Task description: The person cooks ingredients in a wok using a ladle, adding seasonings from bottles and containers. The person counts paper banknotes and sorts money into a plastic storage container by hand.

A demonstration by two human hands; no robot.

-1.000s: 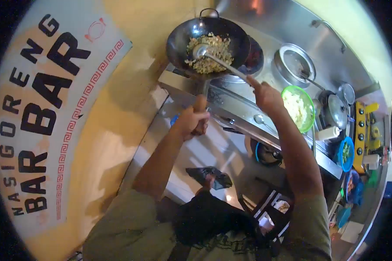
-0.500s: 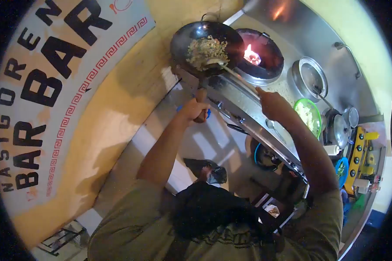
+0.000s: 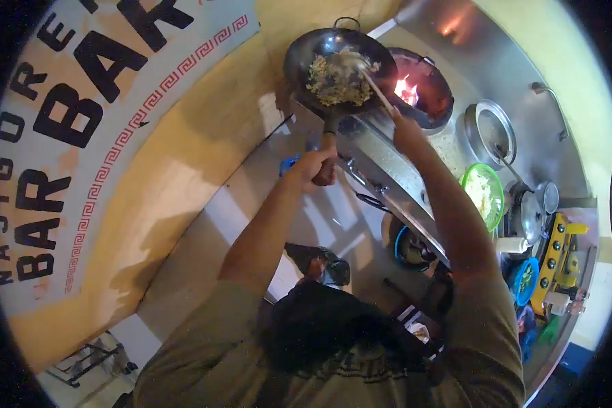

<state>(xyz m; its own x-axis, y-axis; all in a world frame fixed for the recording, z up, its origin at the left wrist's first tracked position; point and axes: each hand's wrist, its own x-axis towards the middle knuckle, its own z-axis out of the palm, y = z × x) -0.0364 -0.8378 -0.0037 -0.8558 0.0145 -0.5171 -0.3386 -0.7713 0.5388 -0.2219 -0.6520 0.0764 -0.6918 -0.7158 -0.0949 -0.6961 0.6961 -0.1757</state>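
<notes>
Round black wok; its brown wooden handle, part-hidden by clamped left hand; long metal ladle, far end blurred, in clamped right hand.

The wok looks glossy metal — its handle, smooth wood.

Warm uneven light; flame glaring; shadows on wall; fisheye edges curved, black.
</notes>
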